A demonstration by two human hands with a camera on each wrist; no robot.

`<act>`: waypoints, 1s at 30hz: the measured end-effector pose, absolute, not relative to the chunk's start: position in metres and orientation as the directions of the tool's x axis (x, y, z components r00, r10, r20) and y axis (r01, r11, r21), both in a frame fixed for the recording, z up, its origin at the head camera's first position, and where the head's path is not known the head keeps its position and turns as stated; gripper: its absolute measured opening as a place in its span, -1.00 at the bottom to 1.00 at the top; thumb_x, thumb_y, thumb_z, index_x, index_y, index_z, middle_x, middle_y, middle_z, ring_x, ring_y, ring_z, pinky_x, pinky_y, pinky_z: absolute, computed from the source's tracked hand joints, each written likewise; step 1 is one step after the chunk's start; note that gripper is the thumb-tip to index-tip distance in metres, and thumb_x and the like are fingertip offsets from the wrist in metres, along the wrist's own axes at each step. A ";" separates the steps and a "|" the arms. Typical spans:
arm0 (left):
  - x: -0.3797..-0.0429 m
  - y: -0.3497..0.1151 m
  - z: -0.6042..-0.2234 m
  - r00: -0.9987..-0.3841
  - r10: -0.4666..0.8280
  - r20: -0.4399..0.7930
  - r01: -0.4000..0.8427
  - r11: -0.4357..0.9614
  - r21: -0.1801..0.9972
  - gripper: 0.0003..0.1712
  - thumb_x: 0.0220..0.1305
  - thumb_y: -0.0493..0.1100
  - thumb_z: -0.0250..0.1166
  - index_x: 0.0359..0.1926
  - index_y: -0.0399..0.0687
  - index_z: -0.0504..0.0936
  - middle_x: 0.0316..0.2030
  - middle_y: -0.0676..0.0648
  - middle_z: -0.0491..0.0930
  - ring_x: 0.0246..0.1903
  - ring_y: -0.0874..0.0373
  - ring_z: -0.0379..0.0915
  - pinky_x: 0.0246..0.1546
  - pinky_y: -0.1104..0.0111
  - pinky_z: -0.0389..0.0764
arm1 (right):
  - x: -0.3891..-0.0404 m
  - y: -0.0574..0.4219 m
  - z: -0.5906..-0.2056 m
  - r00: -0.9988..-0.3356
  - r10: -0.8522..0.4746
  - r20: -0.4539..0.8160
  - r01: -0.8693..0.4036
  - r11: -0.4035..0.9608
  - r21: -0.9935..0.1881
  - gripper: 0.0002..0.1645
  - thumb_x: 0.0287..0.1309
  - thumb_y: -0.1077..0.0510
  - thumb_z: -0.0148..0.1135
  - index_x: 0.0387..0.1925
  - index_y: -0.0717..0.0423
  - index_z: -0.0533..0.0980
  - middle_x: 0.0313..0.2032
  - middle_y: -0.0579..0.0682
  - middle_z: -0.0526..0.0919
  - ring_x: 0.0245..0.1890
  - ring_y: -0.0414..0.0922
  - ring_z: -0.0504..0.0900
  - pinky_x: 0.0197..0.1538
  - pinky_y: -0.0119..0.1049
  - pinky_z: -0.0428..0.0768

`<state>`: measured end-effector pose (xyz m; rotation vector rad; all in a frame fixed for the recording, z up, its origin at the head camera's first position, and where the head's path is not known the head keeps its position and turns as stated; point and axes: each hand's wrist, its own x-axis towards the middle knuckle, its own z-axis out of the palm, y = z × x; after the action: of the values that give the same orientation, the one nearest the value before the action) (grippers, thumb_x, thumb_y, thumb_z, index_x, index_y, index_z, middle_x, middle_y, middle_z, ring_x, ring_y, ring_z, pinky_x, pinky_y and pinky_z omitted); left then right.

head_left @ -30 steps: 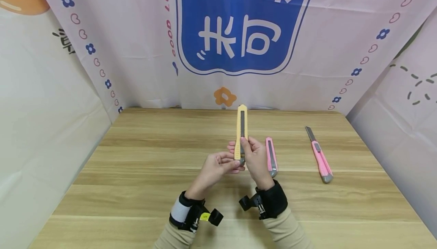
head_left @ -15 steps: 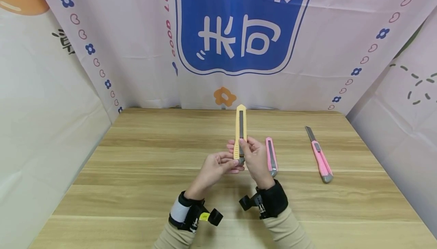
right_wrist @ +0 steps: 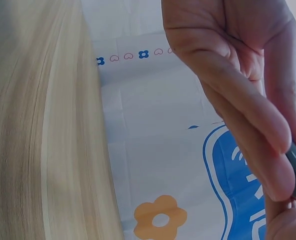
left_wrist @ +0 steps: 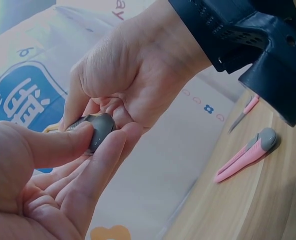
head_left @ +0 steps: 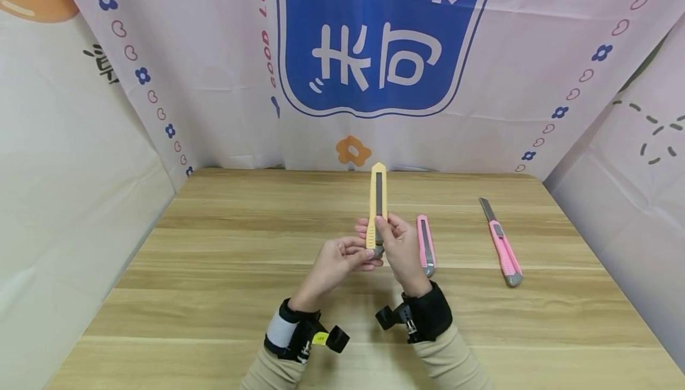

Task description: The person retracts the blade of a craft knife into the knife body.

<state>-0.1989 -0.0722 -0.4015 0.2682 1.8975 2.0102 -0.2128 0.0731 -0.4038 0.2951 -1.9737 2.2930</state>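
Note:
A yellow utility knife (head_left: 373, 200) points up and away in the head view, its dark blade showing only through the slot. My left hand (head_left: 339, 259) pinches its grey end cap (left_wrist: 104, 127) between thumb and fingers. Wrapped around the lower body from the right, my right hand (head_left: 401, 253) grips it with the thumb (head_left: 383, 228) lying along the slot. Part of the handle is hidden by the fingers. Just right of that hand lies a pink utility knife (head_left: 425, 241) with no blade out. Farther right, another pink utility knife (head_left: 504, 253) has its blade extended.
Both pink knives lie on a wood-grain table (head_left: 225, 295). A printed cloth (head_left: 230, 110) hangs at the back edge, and pale cloth walls (head_left: 69, 200) stand on the two sides. Black wrist straps (head_left: 428, 313) with small cameras sit on both forearms.
The yellow knife has tilted or shifted very slightly left in my hands. Both hands keep their grip, and the pink knives stay in place.

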 end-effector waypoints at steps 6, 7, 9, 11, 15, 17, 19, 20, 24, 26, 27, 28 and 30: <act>-0.199 -0.070 -0.402 -0.920 0.377 -0.104 -0.125 -0.032 0.992 -0.69 0.29 -0.38 0.19 0.01 -0.51 0.50 -0.08 -0.46 0.64 -0.26 0.14 0.74 -0.06 0.26 0.76 | -0.212 0.074 -0.402 -0.974 -0.052 0.219 -0.208 -0.160 -0.965 -0.61 0.42 0.20 -0.02 0.06 0.47 0.43 -0.04 0.56 0.57 -0.26 -0.33 0.76 -0.10 -0.41 0.75; -0.199 -0.069 -0.402 -0.921 0.378 -0.100 -0.121 -0.033 0.992 -0.69 0.29 -0.39 0.19 0.01 -0.52 0.50 -0.07 -0.47 0.63 -0.26 0.15 0.74 -0.08 0.30 0.76 | -0.212 0.074 -0.402 -0.974 -0.053 0.220 -0.209 -0.160 -0.965 -0.61 0.42 0.20 -0.02 0.06 0.48 0.43 -0.04 0.56 0.57 -0.25 -0.33 0.76 -0.09 -0.40 0.75; -0.200 -0.069 -0.403 -0.919 0.383 -0.091 -0.113 -0.035 0.993 -0.68 0.30 -0.38 0.18 0.02 -0.54 0.48 -0.06 -0.48 0.62 -0.26 0.15 0.74 -0.10 0.33 0.76 | -0.211 0.074 -0.402 -0.973 -0.058 0.223 -0.211 -0.167 -0.963 -0.61 0.42 0.21 -0.02 0.06 0.49 0.43 -0.03 0.56 0.57 -0.24 -0.33 0.76 -0.08 -0.39 0.75; -0.200 -0.070 -0.403 -0.919 0.384 -0.092 -0.114 -0.034 0.993 -0.68 0.30 -0.38 0.18 0.02 -0.54 0.49 -0.07 -0.48 0.62 -0.26 0.15 0.74 -0.10 0.33 0.76 | -0.211 0.074 -0.402 -0.973 -0.059 0.225 -0.213 -0.169 -0.962 -0.61 0.42 0.21 -0.02 0.07 0.48 0.43 -0.03 0.56 0.57 -0.24 -0.33 0.76 -0.08 -0.39 0.75; -0.200 -0.071 -0.404 -0.919 0.383 -0.095 -0.121 -0.042 0.992 -0.69 0.30 -0.38 0.19 0.01 -0.52 0.50 -0.08 -0.47 0.64 -0.26 0.15 0.74 -0.10 0.31 0.77 | -0.211 0.073 -0.402 -0.971 -0.061 0.231 -0.218 -0.168 -0.961 -0.60 0.42 0.22 -0.02 0.08 0.49 0.42 -0.02 0.56 0.56 -0.23 -0.34 0.75 -0.07 -0.41 0.74; -0.200 -0.071 -0.404 -0.920 0.380 -0.091 -0.120 -0.052 0.991 -0.69 0.29 -0.38 0.19 0.01 -0.52 0.50 -0.08 -0.47 0.64 -0.27 0.16 0.74 -0.10 0.31 0.77 | -0.211 0.073 -0.402 -0.970 -0.065 0.235 -0.221 -0.172 -0.960 -0.61 0.41 0.22 -0.02 0.09 0.49 0.42 -0.02 0.57 0.56 -0.22 -0.34 0.75 -0.07 -0.42 0.74; -0.200 -0.072 -0.404 -0.922 0.378 -0.088 -0.120 -0.061 0.991 -0.69 0.30 -0.39 0.19 0.01 -0.53 0.50 -0.08 -0.48 0.63 -0.28 0.17 0.74 -0.09 0.29 0.77 | -0.211 0.073 -0.402 -0.968 -0.076 0.241 -0.224 -0.180 -0.958 -0.60 0.41 0.22 -0.02 0.10 0.49 0.42 -0.01 0.56 0.55 -0.20 -0.34 0.75 -0.05 -0.42 0.74; -0.199 -0.072 -0.404 -0.922 0.379 -0.085 -0.118 -0.065 0.991 -0.68 0.30 -0.38 0.18 0.02 -0.53 0.50 -0.08 -0.48 0.63 -0.28 0.17 0.74 -0.08 0.28 0.76 | -0.211 0.073 -0.402 -0.966 -0.082 0.245 -0.227 -0.184 -0.956 -0.60 0.41 0.22 -0.02 0.10 0.48 0.41 0.00 0.56 0.55 -0.19 -0.33 0.75 -0.04 -0.41 0.74; -0.199 -0.072 -0.403 -0.923 0.374 -0.087 -0.116 -0.055 0.992 -0.68 0.31 -0.36 0.19 0.02 -0.50 0.51 -0.10 -0.47 0.64 -0.28 0.17 0.74 -0.09 0.30 0.77 | -0.211 0.074 -0.402 -0.965 -0.097 0.245 -0.224 -0.189 -0.956 -0.58 0.42 0.22 -0.03 0.14 0.47 0.39 0.04 0.55 0.54 -0.16 -0.33 0.74 0.00 -0.38 0.73; -0.199 -0.071 -0.403 -0.926 0.368 -0.088 -0.115 -0.052 0.992 -0.69 0.30 -0.36 0.19 0.02 -0.49 0.52 -0.11 -0.47 0.65 -0.28 0.16 0.74 -0.11 0.31 0.77 | -0.211 0.075 -0.401 -0.968 -0.093 0.232 -0.212 -0.182 -0.960 -0.57 0.42 0.20 -0.03 0.16 0.45 0.39 0.05 0.53 0.53 -0.15 -0.33 0.74 0.02 -0.36 0.72; -0.199 -0.071 -0.403 -0.927 0.365 -0.085 -0.111 -0.051 0.993 -0.69 0.30 -0.36 0.20 0.02 -0.49 0.52 -0.11 -0.47 0.65 -0.27 0.14 0.74 -0.12 0.32 0.77 | -0.210 0.075 -0.400 -0.971 -0.087 0.223 -0.205 -0.180 -0.962 -0.58 0.42 0.21 -0.03 0.16 0.44 0.39 0.06 0.53 0.53 -0.15 -0.33 0.74 0.02 -0.35 0.72; -0.199 -0.070 -0.403 -0.928 0.364 -0.077 -0.104 -0.054 0.993 -0.69 0.30 -0.37 0.20 0.02 -0.50 0.52 -0.10 -0.48 0.64 -0.26 0.12 0.74 -0.12 0.33 0.77 | -0.210 0.075 -0.400 -0.974 -0.077 0.214 -0.198 -0.176 -0.964 -0.58 0.42 0.21 -0.03 0.16 0.42 0.40 0.06 0.52 0.54 -0.15 -0.33 0.74 0.02 -0.35 0.72; -0.199 -0.067 -0.404 -0.932 0.358 -0.062 -0.089 -0.059 0.994 -0.68 0.29 -0.37 0.20 0.01 -0.51 0.52 -0.11 -0.49 0.64 -0.25 0.07 0.75 -0.13 0.33 0.77 | -0.210 0.074 -0.399 -0.980 -0.044 0.194 -0.183 -0.174 -0.968 -0.60 0.41 0.21 -0.01 0.14 0.40 0.43 0.04 0.49 0.56 -0.18 -0.32 0.75 -0.01 -0.36 0.74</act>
<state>-0.1987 -0.0670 -0.4040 0.2883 1.9146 2.0652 -0.2098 0.0743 -0.3991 0.2702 -1.9570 2.3233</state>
